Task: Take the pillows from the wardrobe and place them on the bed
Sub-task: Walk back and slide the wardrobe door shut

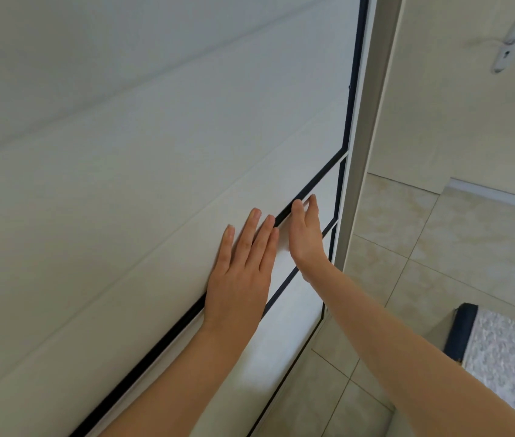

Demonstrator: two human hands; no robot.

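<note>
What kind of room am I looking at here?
Probably a bedroom: both hands press on a white wardrobe door with dark trim, over a tiled floor, with a door handle nearby.

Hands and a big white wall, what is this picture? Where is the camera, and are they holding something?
The camera sits on a person's head, looking down at their own two bare hands. The white thing is a wardrobe door with dark edging, not a wall. The left hand lies flat on it. The right hand is turned on edge beside the dark strip, as if about to slide the door. Neither hand holds anything. No pillows show yet. At the right are a tiled floor and the corner of a patterned bed.
</note>
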